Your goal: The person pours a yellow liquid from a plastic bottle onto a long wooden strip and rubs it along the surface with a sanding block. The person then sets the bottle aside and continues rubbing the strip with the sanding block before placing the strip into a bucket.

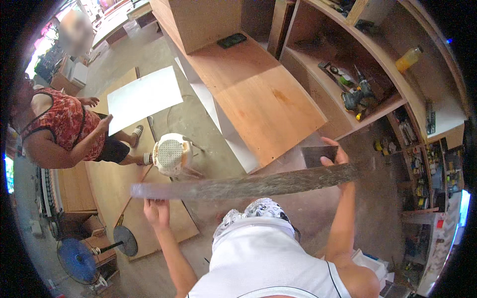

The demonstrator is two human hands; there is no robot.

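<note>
A long, narrow wood-grain strip (258, 184), grey-brown and blurred toward its left end, spans the view in front of my body. My left hand (157, 212) grips its lower edge near the left end, the fingers partly hidden behind it. Near the other end, my right hand (339, 158) is closed, with its wrist passing behind the strip. A small dark rectangular piece (318, 156) sits between that hand's thumb and fingers. Whether the right hand also grips the strip is hidden.
Ahead lies a large wooden panel (258, 104) with a phone (232, 40) on it. A white stool (172, 153) and a floor fan (78, 260) stand left. Another person (74, 121) holds a white sheet (146, 99). Right, a wooden cabinet (343, 126) holds a cordless drill (357, 94).
</note>
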